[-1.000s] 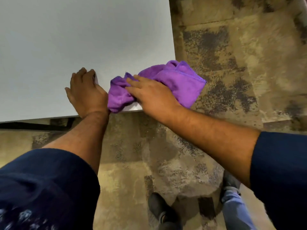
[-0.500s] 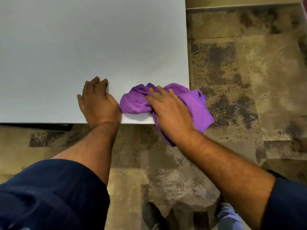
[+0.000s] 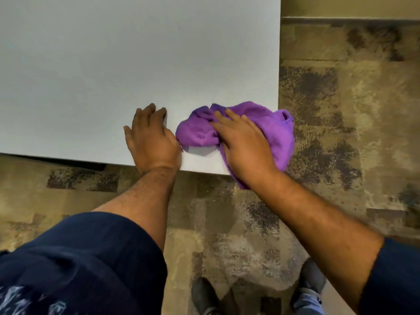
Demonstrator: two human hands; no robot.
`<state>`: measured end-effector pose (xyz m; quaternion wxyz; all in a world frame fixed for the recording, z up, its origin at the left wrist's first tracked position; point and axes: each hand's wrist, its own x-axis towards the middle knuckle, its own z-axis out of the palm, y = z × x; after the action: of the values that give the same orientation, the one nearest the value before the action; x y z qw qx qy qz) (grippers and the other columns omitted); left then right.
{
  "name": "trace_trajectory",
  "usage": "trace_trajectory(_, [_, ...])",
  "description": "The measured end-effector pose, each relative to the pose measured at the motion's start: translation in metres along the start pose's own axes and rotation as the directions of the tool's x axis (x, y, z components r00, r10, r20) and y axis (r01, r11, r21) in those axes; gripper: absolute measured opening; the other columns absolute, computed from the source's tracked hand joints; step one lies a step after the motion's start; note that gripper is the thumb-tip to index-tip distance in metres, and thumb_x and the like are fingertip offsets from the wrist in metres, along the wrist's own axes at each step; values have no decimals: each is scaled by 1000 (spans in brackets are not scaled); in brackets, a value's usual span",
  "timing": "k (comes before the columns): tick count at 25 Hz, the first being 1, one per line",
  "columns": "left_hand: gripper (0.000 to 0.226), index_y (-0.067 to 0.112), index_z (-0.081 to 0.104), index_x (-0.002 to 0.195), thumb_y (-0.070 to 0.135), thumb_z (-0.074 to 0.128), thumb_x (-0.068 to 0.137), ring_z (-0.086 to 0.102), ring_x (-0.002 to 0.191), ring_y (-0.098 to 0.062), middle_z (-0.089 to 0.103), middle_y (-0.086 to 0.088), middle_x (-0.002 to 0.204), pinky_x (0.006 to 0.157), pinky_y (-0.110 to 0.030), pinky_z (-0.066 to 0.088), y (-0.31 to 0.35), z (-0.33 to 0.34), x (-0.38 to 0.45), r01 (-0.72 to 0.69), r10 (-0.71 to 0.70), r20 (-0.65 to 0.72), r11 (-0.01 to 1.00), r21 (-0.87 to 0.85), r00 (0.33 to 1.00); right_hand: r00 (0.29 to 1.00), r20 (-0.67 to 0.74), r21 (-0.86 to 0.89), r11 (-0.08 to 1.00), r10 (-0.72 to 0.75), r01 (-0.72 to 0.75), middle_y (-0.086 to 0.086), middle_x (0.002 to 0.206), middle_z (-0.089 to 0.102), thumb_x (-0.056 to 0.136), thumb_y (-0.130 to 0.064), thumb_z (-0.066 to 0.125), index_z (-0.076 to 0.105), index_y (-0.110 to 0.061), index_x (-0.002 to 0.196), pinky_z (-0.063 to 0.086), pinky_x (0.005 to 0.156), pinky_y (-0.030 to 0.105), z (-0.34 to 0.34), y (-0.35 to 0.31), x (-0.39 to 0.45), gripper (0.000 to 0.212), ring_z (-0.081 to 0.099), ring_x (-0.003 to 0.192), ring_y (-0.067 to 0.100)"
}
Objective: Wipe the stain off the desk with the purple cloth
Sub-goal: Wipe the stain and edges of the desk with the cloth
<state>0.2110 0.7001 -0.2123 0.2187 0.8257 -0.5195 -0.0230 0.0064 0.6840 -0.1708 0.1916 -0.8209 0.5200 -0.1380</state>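
Observation:
A crumpled purple cloth [image 3: 197, 130] lies on the near right corner of the white desk [image 3: 113, 64], with its right part hanging over the desk's edges. My right hand [image 3: 245, 146] presses down on the cloth with fingers spread over it. My left hand [image 3: 152, 139] rests flat on the desk just left of the cloth, its edge touching the fabric. No stain shows on the bare desk surface; whatever lies under the cloth is hidden.
The desk's right edge [image 3: 279, 64] and near edge [image 3: 68, 156] border a mottled brown carpet [image 3: 341, 110]. My shoes [image 3: 204, 296] stand on the floor below. A pale wall base [image 3: 350, 7] runs along the top right.
My right hand has slid the cloth along the desk corner, bunching it from an angled spread into a tighter lump. My left hand stays planted. The view has shifted, showing more desk.

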Motion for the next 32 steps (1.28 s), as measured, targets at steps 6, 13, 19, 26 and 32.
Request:
trace_trajectory(6, [46,22,65,140,14,45,99,40,155,-25,55,-1,157,130,-55,18,4,-5,0,18,-18,22,1000,-8,1000,957,-27,-77,955,-289,286,2,147,67,93,-5,80,73,-15,135,56,100,46,-6,40,-84,43,66,132,33])
trace_trajectory(13, [47,24,66,139,16,41,101,43,152,-20,56,2,156,130,-53,18,2,-6,-2,-8,8,16,1000,-29,1000,886,-155,-180,894,-438,410,11,140,70,110,-10,56,76,-6,129,58,94,54,-4,84,-113,28,71,120,42])
trace_trajectory(19, [45,24,68,136,18,43,99,50,146,-18,60,2,151,129,-47,23,4,-1,-3,-66,65,-16,998,-21,998,926,-329,25,979,-184,203,9,139,71,110,-8,46,75,-4,128,52,107,45,-4,116,-155,35,67,117,37])
trace_trajectory(26, [44,14,61,147,32,45,110,49,146,-29,56,-9,157,123,-38,36,29,-1,-6,-642,635,223,765,-49,740,592,-88,988,148,801,-53,1,95,77,101,4,58,75,-9,111,57,84,39,25,96,-146,23,66,89,16])
trace_trajectory(32, [61,26,33,165,51,36,109,15,165,-19,21,2,177,133,-55,10,61,2,-5,-620,591,498,774,-128,635,556,267,891,-421,787,170,10,119,76,108,-3,51,65,-12,138,56,106,48,42,95,-164,34,73,99,22])
